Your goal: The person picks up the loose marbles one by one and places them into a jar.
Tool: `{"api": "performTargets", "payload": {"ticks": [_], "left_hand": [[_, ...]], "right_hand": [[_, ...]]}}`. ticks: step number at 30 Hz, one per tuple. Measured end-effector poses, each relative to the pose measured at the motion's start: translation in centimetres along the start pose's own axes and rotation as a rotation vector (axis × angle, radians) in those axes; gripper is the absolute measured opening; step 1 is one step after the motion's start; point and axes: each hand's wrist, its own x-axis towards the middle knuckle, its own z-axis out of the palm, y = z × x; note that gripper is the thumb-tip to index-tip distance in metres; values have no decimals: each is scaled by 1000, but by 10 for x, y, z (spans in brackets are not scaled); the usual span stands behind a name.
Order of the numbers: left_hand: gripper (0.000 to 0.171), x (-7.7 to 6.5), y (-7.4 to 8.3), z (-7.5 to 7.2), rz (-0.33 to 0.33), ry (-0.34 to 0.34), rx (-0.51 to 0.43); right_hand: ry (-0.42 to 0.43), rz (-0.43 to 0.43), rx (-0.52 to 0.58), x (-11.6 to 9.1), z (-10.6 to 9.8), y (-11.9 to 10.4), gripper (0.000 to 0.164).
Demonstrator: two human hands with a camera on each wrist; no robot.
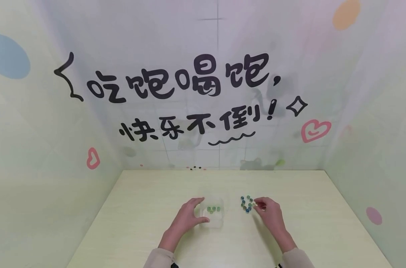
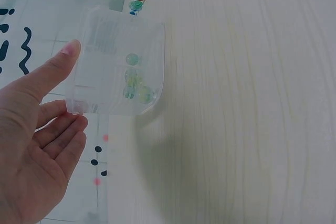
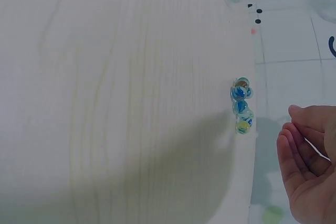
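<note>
My left hand (image 1: 186, 217) grips the side of a clear plastic container (image 1: 216, 225), thumb at the near side and fingers at the far side. Several green marbles (image 2: 132, 60) lie inside the container, seen through its wall in the left wrist view. To its right, a loose cluster of blue and green glass marbles (image 1: 243, 203) rests on the table. Beside that cluster is my right hand (image 1: 270, 213). In the right wrist view the right hand's thumb and fingertips (image 3: 295, 110) are close together, with no marble visible between them.
A pale wood-grain table (image 1: 139, 223) carries everything. Behind it stands a back wall (image 1: 156, 156) with black lettering, and printed side walls (image 1: 39, 186) flank the table left and right. The container stands between the left hand and the marble cluster.
</note>
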Motion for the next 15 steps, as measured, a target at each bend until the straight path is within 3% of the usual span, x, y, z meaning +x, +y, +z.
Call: {"api": "performTargets", "payload": {"ticks": [15], "left_hand": [[77,-2,-2,-1,-2,7,20]], "right_hand": [[-6,59,-14,10,5,13,19]]}}
